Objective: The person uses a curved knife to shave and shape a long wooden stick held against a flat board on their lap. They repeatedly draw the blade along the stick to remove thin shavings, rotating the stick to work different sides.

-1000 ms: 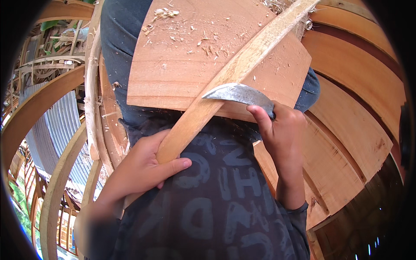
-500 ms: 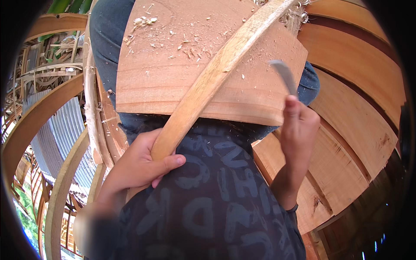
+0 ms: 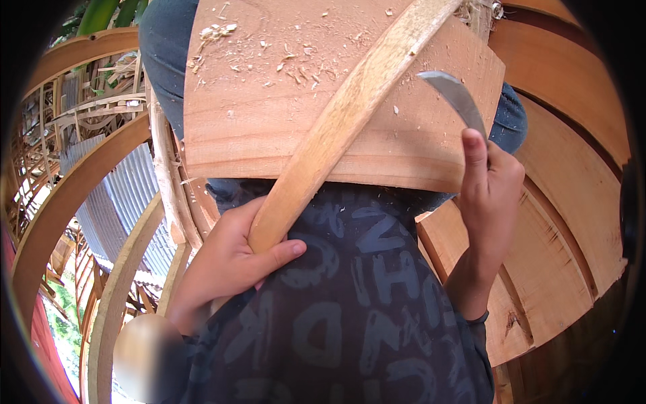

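Observation:
My left hand (image 3: 239,252) grips the near end of a long, slightly curved wooden strip (image 3: 336,124). The strip slants away to the upper right, over a wooden board (image 3: 410,151) resting across my lap. In my right hand (image 3: 493,188), to the right of the strip, is a curved knife (image 3: 454,94). My thumb lies along the base of its blade, and the handle is hidden in my fist. The blade hangs over the board, its tip bent toward the strip but apart from it.
Wood shavings (image 3: 296,60) are scattered over the board. Curved planks (image 3: 558,161) rise on the right. On the left stand curved wooden ribs (image 3: 74,188), a pale pole (image 3: 168,168) and a corrugated metal sheet (image 3: 128,202). My jeans-covered leg (image 3: 161,60) shows beside the board.
The whole view has shifted, so most things sit a little farther right. The knife blade, blurred before, is now sharp. Both hands keep their holds.

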A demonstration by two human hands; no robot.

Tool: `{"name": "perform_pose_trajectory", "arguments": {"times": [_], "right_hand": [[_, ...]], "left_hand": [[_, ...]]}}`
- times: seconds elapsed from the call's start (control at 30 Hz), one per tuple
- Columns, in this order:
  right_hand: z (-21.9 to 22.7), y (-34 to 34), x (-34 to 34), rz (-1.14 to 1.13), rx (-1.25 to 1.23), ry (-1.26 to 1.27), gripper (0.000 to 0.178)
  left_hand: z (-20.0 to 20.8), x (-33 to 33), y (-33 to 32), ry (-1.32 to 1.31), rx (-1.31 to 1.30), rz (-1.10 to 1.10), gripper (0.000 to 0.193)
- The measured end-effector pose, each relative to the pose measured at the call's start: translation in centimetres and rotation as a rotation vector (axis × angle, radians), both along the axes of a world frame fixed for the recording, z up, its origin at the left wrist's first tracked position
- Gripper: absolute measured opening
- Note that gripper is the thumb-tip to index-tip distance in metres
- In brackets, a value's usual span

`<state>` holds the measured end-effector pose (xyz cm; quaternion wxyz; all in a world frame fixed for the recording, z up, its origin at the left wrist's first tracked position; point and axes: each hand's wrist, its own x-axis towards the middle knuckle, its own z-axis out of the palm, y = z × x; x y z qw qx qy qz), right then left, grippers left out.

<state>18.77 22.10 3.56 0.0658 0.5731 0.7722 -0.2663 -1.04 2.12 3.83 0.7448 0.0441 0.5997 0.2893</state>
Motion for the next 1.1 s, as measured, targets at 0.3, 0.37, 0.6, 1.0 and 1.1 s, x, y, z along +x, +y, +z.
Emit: {"name": "perform_pose_trajectory", "arguments": {"times": [0.3, 0.37, 0.6, 1.0, 1.1], "right_hand": [[-2.4, 2.6, -0.6, 0.134, 0.159, -0.097, 0.071], [-1.7, 1.7, -1.0, 0.208, 0.082, -0.074, 0.069], [-3.6, 4.0, -1.6, 0.118, 0.074, 0.000, 0.065], [-5.3, 7.4, -1.4, -0.023, 0.100, 0.021, 0.077], [-5.4, 10.5, 1.4, -0.056, 0.162, 0.010, 0.074]], "left_hand": [[0.4, 0.7, 0.6, 0.132, -0.006, 0.006, 0.052], [0.4, 0.9, 1.4, 0.111, -0.046, -0.003, 0.051], [0.7, 1.0, 0.6, 0.158, 0.003, 0.001, 0.049], [1.4, 0.3, 2.6, 0.147, 0.027, -0.183, 0.050], [2.0, 0.0, 3.7, 0.154, 0.000, -0.202, 0.050]]}}
